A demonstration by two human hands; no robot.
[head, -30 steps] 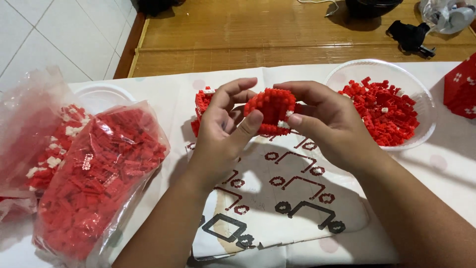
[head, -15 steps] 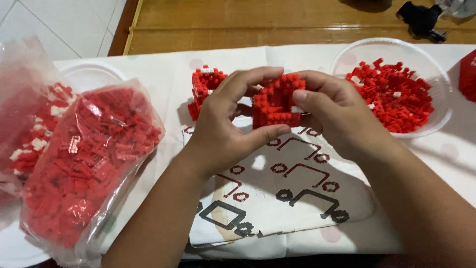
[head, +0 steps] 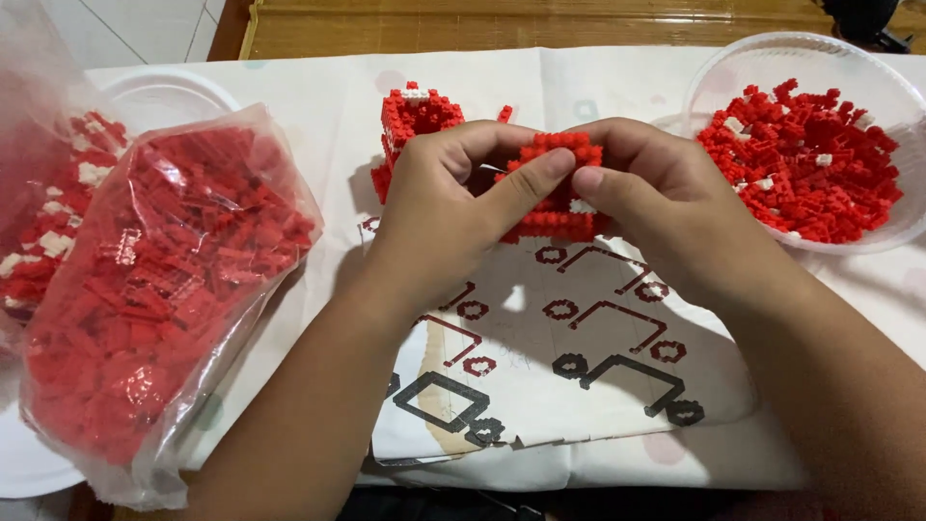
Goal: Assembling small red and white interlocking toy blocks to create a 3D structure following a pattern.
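Both hands hold a small red brick assembly (head: 558, 224) just above a printed instruction sheet (head: 579, 367). My left hand (head: 439, 207) wraps its left side, thumb stretched across the front. My right hand (head: 666, 198) grips the right side, thumb tip meeting the left thumb. Most of the assembly is hidden by fingers. Behind it a second red brick build (head: 415, 116) with a white top stands on the white tablecloth.
A clear plastic bowl (head: 801, 58) holds several loose red and white bricks at the right. At the left lies a clear bag of red bricks (head: 164, 280), with another bag of red and white bricks (head: 48, 212) over a white plate (head: 164, 92). A wooden floor edge runs along the top.
The assembly has come lower, from in front of the bowl down to just above the sheet. Both thumbs have closed together over its front.
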